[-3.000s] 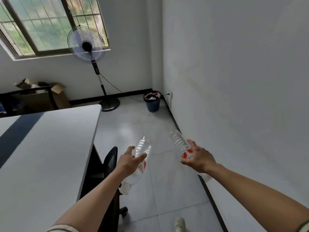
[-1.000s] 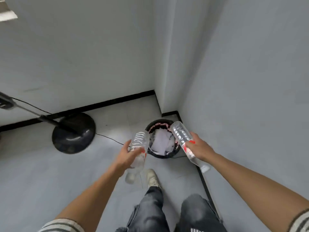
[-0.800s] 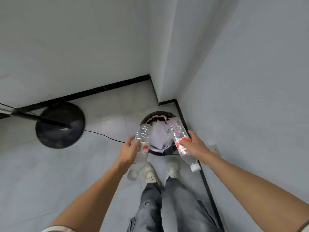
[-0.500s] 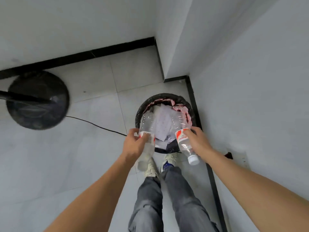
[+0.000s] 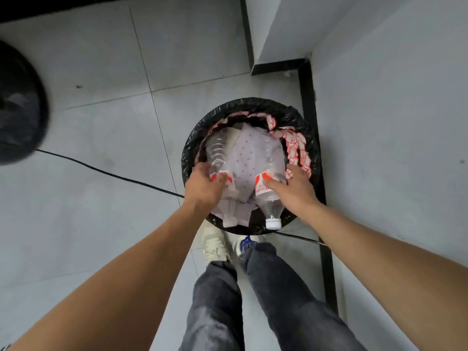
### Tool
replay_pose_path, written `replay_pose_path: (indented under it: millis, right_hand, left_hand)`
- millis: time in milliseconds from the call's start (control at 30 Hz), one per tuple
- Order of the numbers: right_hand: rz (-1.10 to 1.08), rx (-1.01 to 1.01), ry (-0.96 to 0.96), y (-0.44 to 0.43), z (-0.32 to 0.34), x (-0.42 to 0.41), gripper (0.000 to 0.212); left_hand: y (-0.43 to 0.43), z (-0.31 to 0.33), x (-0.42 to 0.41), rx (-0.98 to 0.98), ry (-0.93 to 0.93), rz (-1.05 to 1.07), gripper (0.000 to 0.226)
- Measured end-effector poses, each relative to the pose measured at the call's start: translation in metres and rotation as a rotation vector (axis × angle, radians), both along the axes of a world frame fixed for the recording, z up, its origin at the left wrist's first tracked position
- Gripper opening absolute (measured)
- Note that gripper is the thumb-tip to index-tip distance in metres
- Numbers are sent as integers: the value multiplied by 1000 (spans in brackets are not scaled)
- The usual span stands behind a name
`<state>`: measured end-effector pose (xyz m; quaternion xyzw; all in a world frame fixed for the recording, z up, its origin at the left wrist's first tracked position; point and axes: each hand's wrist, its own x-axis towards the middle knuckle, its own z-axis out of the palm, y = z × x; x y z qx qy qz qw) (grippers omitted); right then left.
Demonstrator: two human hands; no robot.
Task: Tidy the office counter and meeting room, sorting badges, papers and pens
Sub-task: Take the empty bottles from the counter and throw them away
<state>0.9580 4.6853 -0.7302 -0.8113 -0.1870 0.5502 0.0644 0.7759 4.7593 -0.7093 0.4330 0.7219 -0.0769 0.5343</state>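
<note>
A round waste bin (image 5: 243,105) lined with a black bag stands in the floor corner, filled with white and red-patterned paper. My left hand (image 5: 205,188) grips a clear empty plastic bottle (image 5: 217,153) with a red label, held over the bin's left side with its cap toward me. My right hand (image 5: 293,191) grips a second clear bottle (image 5: 272,158), white cap (image 5: 273,223) toward me, over the bin's right side. Both bottles lie low against the paper in the bin.
The black round base of a standing fan (image 5: 17,115) sits at the left, its cable (image 5: 109,171) running across the grey tiles to the bin. White walls with black skirting (image 5: 310,97) close the corner on the right. My legs and shoes (image 5: 215,244) stand just before the bin.
I walked from the table to the corner bin and leaned over it. Both hands lowered the bottles down onto the paper in the bin.
</note>
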Motion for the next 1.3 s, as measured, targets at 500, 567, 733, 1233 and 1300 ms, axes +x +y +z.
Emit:
replay_pose_path:
  millis: [500,567,733,1233,1300]
  right_hand:
    - [160,-25,-26,0,192,7,45]
    - [223,-26,-34,2,214,4,45]
    - [233,24,-140,-8,323,-4,41]
    - [-187,148,-522,-212,525,-101,36]
    - [-292,134,-574,-269,544,-108,37]
  left_hand:
    - [30,188,0,24,15,-203,23]
    - [29,208,-2,39,0,-225,18]
    - [32,300,-9,87,-57,-333,15]
    - [-49,485,-6,459,-197,-1450,21]
    - [-86,506,14,510,-264,-1560,20]
